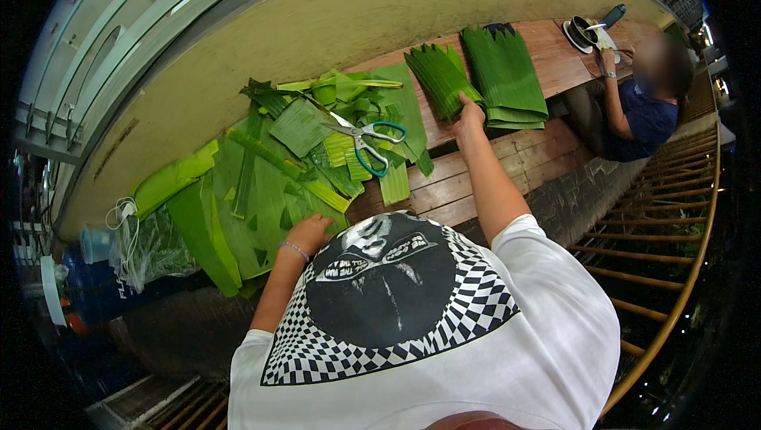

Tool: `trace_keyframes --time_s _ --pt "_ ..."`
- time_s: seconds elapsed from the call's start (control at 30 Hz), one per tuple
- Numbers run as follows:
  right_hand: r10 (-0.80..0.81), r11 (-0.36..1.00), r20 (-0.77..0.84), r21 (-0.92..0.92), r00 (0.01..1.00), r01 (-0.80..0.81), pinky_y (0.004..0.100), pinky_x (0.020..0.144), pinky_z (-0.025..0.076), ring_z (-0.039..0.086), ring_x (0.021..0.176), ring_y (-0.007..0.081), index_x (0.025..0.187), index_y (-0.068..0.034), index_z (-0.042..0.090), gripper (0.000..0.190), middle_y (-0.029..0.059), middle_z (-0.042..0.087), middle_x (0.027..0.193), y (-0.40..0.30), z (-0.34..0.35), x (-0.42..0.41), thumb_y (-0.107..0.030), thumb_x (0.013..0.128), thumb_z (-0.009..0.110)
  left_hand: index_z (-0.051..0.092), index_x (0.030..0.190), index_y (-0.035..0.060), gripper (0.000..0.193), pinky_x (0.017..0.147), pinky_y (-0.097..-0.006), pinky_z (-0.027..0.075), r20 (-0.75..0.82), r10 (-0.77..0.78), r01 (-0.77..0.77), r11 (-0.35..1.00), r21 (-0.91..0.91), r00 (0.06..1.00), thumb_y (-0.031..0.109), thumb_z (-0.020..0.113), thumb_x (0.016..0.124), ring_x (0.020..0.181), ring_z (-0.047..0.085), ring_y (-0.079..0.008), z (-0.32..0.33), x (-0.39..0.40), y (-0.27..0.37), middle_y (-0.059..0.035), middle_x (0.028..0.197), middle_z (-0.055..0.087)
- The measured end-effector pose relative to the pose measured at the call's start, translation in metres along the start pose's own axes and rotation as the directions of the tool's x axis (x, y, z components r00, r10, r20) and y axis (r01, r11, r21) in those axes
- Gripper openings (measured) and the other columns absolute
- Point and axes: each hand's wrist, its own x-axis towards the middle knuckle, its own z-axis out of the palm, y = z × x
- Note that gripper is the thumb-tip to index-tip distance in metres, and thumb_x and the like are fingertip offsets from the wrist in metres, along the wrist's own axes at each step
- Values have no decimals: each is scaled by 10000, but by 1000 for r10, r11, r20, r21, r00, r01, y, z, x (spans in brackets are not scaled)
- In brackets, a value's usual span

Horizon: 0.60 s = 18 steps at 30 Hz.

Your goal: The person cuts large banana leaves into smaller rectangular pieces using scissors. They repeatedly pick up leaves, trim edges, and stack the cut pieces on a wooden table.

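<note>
My right hand [469, 114] grips the near end of a folded bundle of cut banana leaf [437, 80]. Just right of it lies a larger stack of folded banana leaves [505, 76], one end cut in points. My left hand [309, 232] is by my waist, near the edge of a broad banana leaf [267, 210]; it appears to hold nothing, its fingers partly apart. Between my hands, scissors with teal and grey handles [371, 139] lie with blades apart on a heap of leaf scraps [333, 115]. A cut leaf strip [291, 171] crosses the broad leaf.
At the right, a seated person [633, 94] has a hand by a black bowl [581, 33]; a dark bottle [613, 15] stands beyond. A wooden bench [452, 183] runs below the table [559, 61]. A clear plastic bag [157, 246] sits far left, and a yellow railing [684, 323] runs along the right.
</note>
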Motion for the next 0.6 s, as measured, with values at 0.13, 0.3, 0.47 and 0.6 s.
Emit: trace_keyframes --time_s 0.13,0.3,0.47,0.6 --pt "91 986 92 134 992 -103 538 916 460 560 1118 361 1274 35 488 491 189 552 1289 -11 8 -25 -154 869 691 597 1220 102 416 901 -440 489 36 -42 41 999 34 998 199 672 822 1073 587 -351 -3 -3 5 -157 1130 593" --pt "124 947 186 271 975 -172 600 879 461 545 1122 373 1266 -19 486 401 186 540 1277 -15 1 1 -81 895 625 591 1229 96 435 909 -439 485 45 -31 29 998 48 999 217 674 820 1092 579 -348 -8 0 6 -156 1144 588" --pt "-96 963 155 263 983 53 633 884 443 469 1208 385 1405 -118 289 598 153 384 1423 -18 4 -21 -25 901 598 586 1239 88 458 914 -436 482 38 -51 50 998 24 998 221 680 811 1092 577 -354 -7 -3 4 -164 1146 585" --pt "-125 961 107 259 986 94 628 892 444 478 1194 374 1398 -110 292 603 157 416 1380 -16 -1 -27 -31 895 617 588 1236 82 457 910 -437 481 30 -34 34 999 12 999 217 679 809 1083 577 -362 -7 -3 4 -173 1142 582"
